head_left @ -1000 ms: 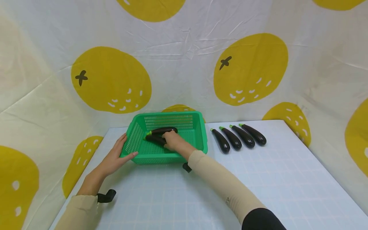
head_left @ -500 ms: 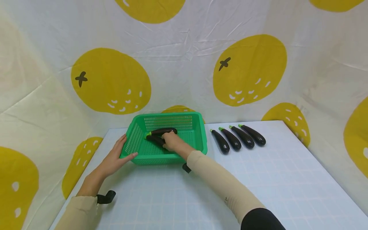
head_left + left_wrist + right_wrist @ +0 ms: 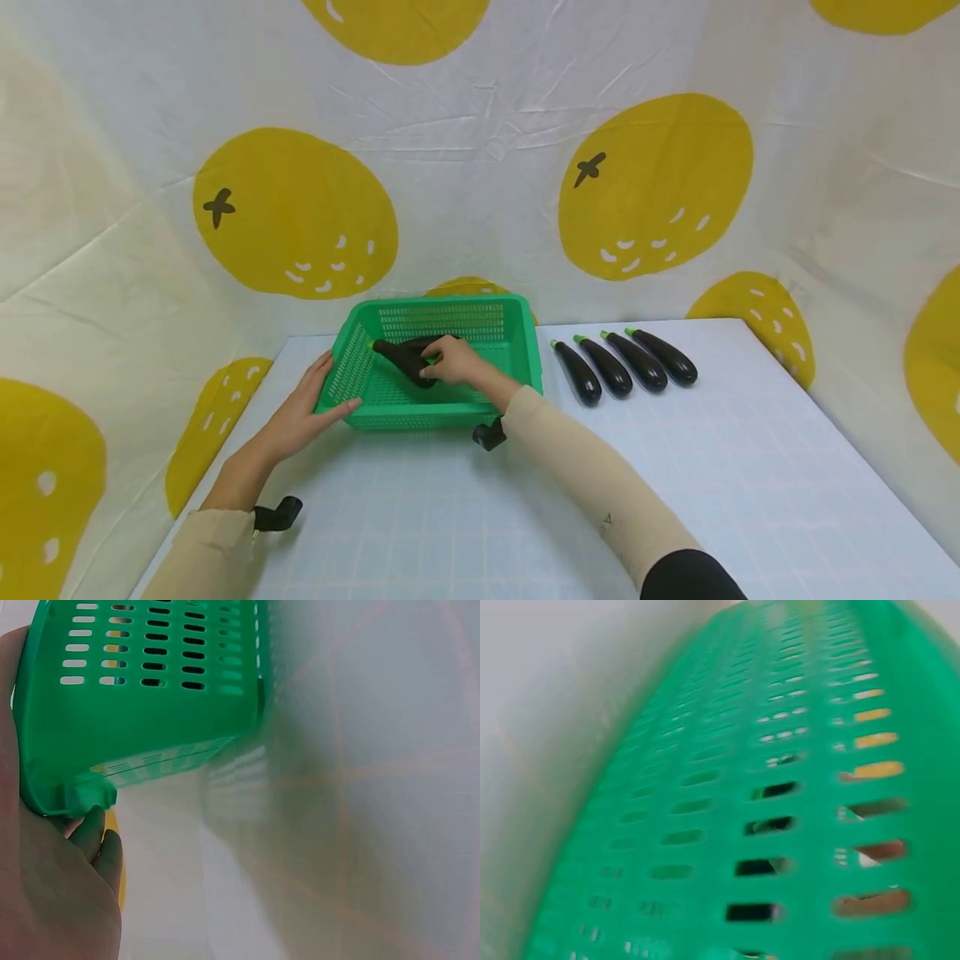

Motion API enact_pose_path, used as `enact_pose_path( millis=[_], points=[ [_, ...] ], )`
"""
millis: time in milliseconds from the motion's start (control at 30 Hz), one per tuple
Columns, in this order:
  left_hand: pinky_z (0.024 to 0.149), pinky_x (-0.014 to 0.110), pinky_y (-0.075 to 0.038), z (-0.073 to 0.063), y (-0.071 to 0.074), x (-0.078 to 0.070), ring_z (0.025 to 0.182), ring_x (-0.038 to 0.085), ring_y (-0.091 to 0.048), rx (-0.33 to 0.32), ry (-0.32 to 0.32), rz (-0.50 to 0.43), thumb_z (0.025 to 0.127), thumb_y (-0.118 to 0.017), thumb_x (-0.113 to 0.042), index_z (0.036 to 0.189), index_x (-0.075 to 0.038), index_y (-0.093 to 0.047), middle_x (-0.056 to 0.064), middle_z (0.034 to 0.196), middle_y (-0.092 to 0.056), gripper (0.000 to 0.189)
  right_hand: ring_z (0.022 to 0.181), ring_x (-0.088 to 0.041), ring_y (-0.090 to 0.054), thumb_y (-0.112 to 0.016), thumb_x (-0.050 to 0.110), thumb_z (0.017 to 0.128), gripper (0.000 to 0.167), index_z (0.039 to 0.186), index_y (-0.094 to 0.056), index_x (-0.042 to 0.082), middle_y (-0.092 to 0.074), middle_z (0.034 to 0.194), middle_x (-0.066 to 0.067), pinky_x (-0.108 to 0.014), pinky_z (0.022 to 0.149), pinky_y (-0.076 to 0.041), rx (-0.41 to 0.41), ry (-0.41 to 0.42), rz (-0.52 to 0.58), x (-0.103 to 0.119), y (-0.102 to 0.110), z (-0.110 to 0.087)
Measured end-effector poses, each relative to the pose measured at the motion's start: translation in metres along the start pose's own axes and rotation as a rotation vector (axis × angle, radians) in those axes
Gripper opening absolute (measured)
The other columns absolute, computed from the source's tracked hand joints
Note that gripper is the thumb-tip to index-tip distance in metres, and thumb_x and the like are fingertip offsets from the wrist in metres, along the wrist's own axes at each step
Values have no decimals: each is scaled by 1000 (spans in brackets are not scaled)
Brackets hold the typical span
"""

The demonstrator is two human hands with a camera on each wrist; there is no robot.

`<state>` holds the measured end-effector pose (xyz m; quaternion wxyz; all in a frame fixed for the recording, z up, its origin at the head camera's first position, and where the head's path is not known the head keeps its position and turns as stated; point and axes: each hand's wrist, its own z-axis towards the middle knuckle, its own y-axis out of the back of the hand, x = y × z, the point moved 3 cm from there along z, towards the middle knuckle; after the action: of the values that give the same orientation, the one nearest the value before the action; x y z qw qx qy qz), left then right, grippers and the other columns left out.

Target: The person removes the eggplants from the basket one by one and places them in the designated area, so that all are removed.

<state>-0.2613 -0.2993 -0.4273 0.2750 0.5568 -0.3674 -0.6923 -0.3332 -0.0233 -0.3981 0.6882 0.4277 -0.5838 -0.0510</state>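
A green plastic basket [image 3: 423, 410] with slotted walls stands at the back of the table. My left hand [image 3: 296, 417] holds its near left corner, the thumb along the front rim and the fingers at the left side. In the left wrist view, fingertips [image 3: 109, 855] curl under the rim's corner. Inside the basket, my right hand [image 3: 456, 363] pinches a dark eggplant [image 3: 401, 358] near its thick end; its green stem points to the far left. A second eggplant [image 3: 420, 342] lies behind, partly hidden. The right wrist view shows mostly the slotted basket wall [image 3: 705, 825].
To the right of the basket, several eggplants [image 3: 576, 373] lie side by side on the pale checked tablecloth [image 3: 420, 517], stems toward the back. A white curtain with yellow fruit prints [image 3: 480, 192] hangs behind and around the table.
The right hand has lifted and turned the front eggplant slightly, so its stem end now sits higher and farther left, overlapping the rear one. The left hand and basket have not moved.
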Motion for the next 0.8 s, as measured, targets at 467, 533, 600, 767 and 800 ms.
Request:
enact_pose_path(
  millis=[467,533,600,767,800],
  points=[
    [110,76,-24,-1,-1,-1,152,47,-15,9,16,0,97,-61,-60,165,-9,-2,13,172,0,104,111,-27,-68,-66,11,100,44,143,-58,1,-65,128,-20,-35,95,-57,34,4,404,9,33,-38],
    [110,77,-23,-1,0,-2,152,47,-15,9,18,1,96,-61,-60,165,-9,-2,13,172,1,104,109,-26,-69,-66,11,100,44,142,-58,1,-66,125,-19,-34,94,-57,32,11,423,6,38,-41],
    [110,76,-24,-1,0,-2,152,47,-15,8,16,5,97,-61,-60,165,-9,-3,12,172,1,103,108,-25,-69,-67,12,100,44,142,-59,2,-67,123,-18,-34,94,-57,27,15,424,4,42,-45],
    [111,77,-23,0,0,-2,153,47,-15,1,6,10,97,-61,-58,165,-9,-3,13,172,0,102,109,-24,-69,-68,15,100,45,143,-59,4,-66,125,-17,-33,94,-57,12,27,420,-2,53,-56],
    [111,77,-23,0,0,-2,153,47,-15,0,5,10,97,-61,-57,165,-8,-3,13,172,0,102,109,-25,-69,-67,14,100,45,144,-58,4,-66,126,-18,-34,94,-57,11,31,421,-2,55,-59]
  ],
)
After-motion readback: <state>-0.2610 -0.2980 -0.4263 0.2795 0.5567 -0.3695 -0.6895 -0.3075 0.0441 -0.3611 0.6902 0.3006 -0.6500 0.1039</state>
